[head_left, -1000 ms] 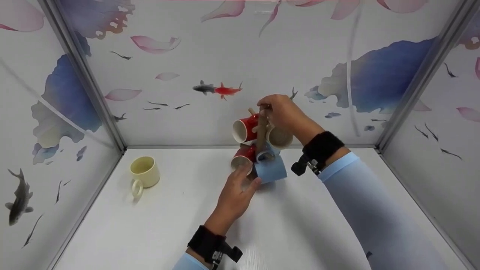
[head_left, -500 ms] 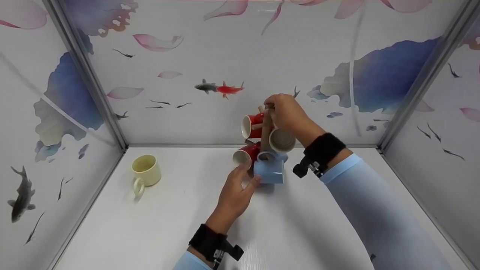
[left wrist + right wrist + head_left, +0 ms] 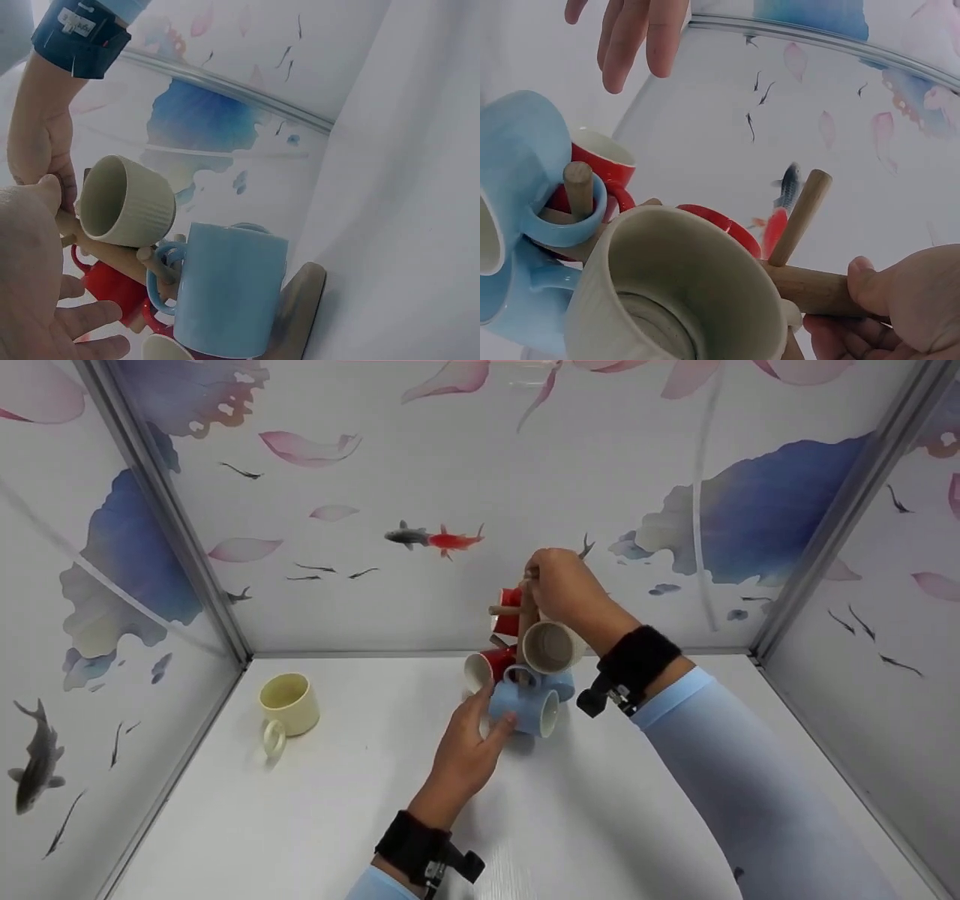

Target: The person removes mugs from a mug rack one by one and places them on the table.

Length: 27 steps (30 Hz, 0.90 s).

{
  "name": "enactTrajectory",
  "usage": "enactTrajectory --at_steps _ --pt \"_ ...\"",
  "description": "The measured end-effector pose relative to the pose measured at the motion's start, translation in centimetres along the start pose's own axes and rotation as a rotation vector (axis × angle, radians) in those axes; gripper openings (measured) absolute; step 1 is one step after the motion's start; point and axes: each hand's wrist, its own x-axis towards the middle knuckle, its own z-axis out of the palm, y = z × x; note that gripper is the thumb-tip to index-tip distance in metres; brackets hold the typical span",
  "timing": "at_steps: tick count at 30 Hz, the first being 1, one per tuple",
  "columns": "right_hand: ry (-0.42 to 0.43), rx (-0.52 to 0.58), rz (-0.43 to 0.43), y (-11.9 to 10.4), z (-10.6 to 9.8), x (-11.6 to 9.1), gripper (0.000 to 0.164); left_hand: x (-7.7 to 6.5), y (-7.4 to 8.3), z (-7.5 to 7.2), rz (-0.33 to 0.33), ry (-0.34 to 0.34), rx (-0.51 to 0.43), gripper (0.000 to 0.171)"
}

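Observation:
My right hand point(image 3: 566, 585) grips the top of the wooden post of a mug tree point(image 3: 810, 289). Several mugs hang from its pegs. A cream mug point(image 3: 553, 647) faces forward beneath that hand, while an upper red mug point(image 3: 509, 619) sits partly behind the post. Lower down hang another red mug point(image 3: 501, 664), a front blue mug point(image 3: 517, 709) with its handle round a peg, and a second blue mug point(image 3: 561, 684) behind. My left hand point(image 3: 465, 746), fingers extended and spread from the thumb, is beside the front blue mug; in the right wrist view its fingers stand apart from the mugs.
A pale yellow mug point(image 3: 292, 705) stands upright on the white table point(image 3: 300, 825) to the left, its handle toward me. Patterned panels point(image 3: 450, 472) enclose the back and sides. One upper peg point(image 3: 802, 217) of the tree bears no mug.
The mug tree has turned under my right hand. The cream mug has come round to the front left, the front blue mug's mouth now faces right, and the upper red mug has swung behind.

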Motion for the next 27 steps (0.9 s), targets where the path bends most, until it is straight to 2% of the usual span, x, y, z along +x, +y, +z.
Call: enactTrajectory --at_steps 5,12,19,27 --pt "-0.056 0.036 -0.026 0.7 -0.3 0.3 0.03 0.0 0.1 0.1 0.012 -0.024 -0.008 0.082" --pt "-0.122 0.118 -0.066 1.8 -0.8 0.5 0.037 0.0 0.4 0.2 0.02 -0.042 -0.021 0.08" --pt "-0.067 0.147 -0.068 1.5 -0.6 0.3 0.034 0.0 0.6 0.5 0.049 -0.035 0.01 0.077" --pt "-0.003 0.087 -0.068 1.3 0.1 0.0 0.034 -0.2 0.4 0.9 0.045 -0.038 0.032 0.076"
